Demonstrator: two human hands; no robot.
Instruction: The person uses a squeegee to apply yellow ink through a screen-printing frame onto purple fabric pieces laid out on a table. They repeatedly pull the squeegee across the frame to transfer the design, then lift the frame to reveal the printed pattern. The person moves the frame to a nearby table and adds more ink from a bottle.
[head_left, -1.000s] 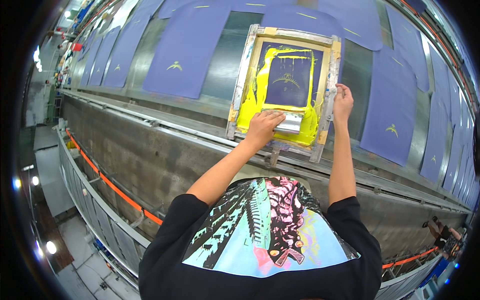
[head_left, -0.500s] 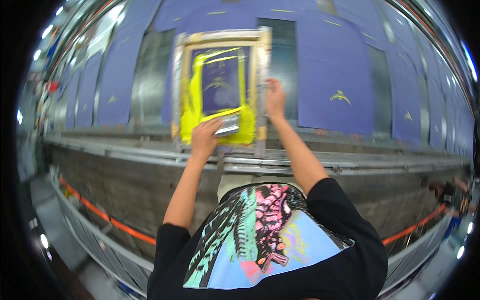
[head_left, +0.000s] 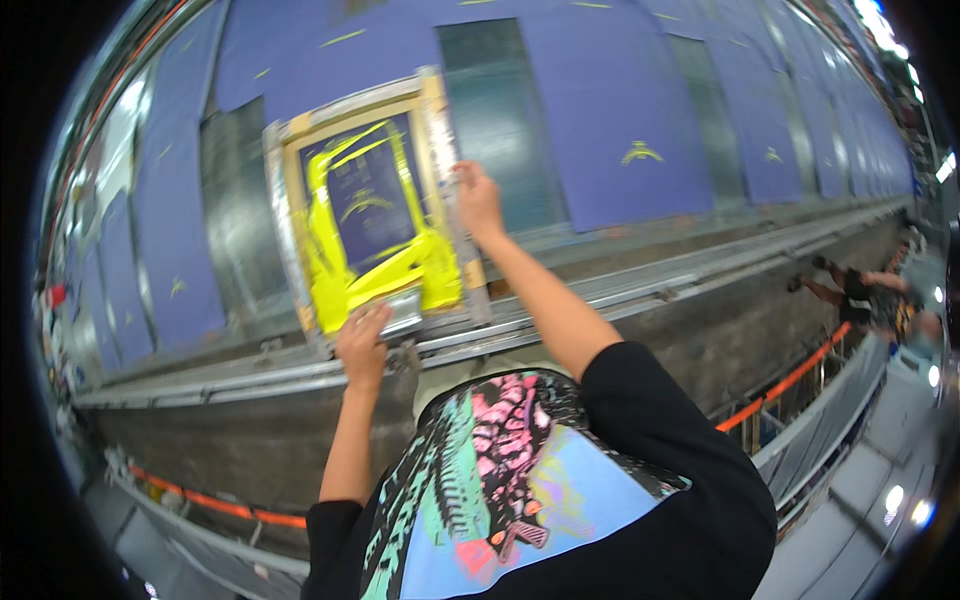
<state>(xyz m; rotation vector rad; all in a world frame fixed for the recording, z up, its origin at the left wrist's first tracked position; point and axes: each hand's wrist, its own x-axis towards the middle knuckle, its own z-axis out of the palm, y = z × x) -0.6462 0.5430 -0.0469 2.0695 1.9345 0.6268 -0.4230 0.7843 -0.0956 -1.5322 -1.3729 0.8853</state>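
Fingers of your L hand point(head_left: 362, 345) curled round left end of scraper point(head_left: 405, 312); vs. a sec ago it's closer to near edge of frame point(head_left: 441, 130), so more yellow paint point(head_left: 440, 270) shows beyond; R hand point(head_left: 480, 205) half-curled at frame's right side, can't tell if gripping.

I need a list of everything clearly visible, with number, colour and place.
Frame: 1, silver and tan, on table
Paint: 1 layer, yellow, inside frame
Scraper: 1, silver, frame's near end
Cloths: many, purple, across table
Prints: several, yellow, on cloths
Table: 1, grey, beneath cloths
Rails: several, silver, table's near edge
Strips: 2, orange, lower left and right
Fences: 2, grey, lower left and right
Other person: 1, dark clothes, far right
Lights: several, white, right side
Shirt: 1, black with picture, lower centre
Left hand: 1, bare, on scraper
Right hand: 1, bare, beside frame's right edge
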